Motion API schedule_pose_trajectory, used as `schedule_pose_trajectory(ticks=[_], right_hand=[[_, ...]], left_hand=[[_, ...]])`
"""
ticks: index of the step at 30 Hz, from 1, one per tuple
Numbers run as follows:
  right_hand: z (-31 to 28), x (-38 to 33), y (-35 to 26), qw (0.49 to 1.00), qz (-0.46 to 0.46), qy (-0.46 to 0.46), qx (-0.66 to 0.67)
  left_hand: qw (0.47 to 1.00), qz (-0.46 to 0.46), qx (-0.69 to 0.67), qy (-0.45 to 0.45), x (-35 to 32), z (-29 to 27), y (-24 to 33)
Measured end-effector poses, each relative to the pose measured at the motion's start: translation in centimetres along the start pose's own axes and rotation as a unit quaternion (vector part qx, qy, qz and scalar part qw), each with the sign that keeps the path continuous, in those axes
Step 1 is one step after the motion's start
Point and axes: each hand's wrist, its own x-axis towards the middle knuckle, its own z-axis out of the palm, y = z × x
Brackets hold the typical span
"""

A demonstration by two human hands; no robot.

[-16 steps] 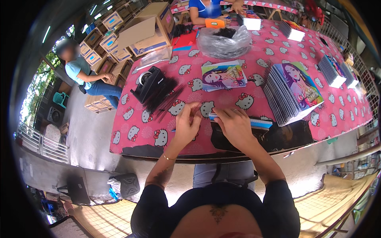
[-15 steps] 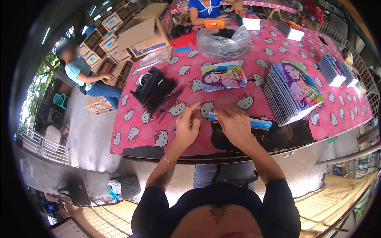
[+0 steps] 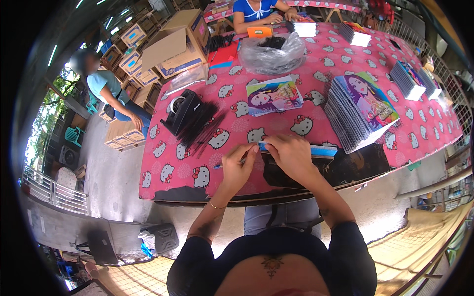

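A thin notebook (image 3: 323, 151) stands nearly edge-on to me at the table's front, showing a blue and white edge. My right hand (image 3: 292, 154) grips it near its left end, fingers bent over the top. Against that same end, my left hand (image 3: 239, 163) is closed with thumb and forefinger pinched; what lies between them is too small to make out. A slim blue-tipped thing (image 3: 217, 166) pokes out beside the left hand's palm. Beneath the notebook is a black patch (image 3: 363, 165) on the tabletop.
On the pink table (image 3: 163, 153) are a black tape dispenser (image 3: 183, 112), thin black coils (image 3: 202, 130), a few notebooks (image 3: 274, 96), a tall notebook stack (image 3: 360, 111) and a plastic bag (image 3: 271, 56). A co-worker (image 3: 256, 12) sits opposite; another person (image 3: 106, 89) stands left by cartons (image 3: 131, 135).
My left hand has moved right and closed its pinch at the notebook's left end. The right hand keeps its hold. The standing person at the left has lowered an arm toward the cartons.
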Motion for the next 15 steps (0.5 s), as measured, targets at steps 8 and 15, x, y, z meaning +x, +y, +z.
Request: schedule_pose_trajectory(ticks=[8,15], right_hand=[[-0.3,-0.2,0.0,1.0,-0.024,-0.008,-0.005],[-1.0,-0.1,0.3,0.998,-0.037,-0.025,0.038]], left_hand=[[0.992,0.075,0.093,-0.034,2.2,-0.9,0.5],[0.974,0.102,0.077,-0.186,3.4,-1.9,-0.2]])
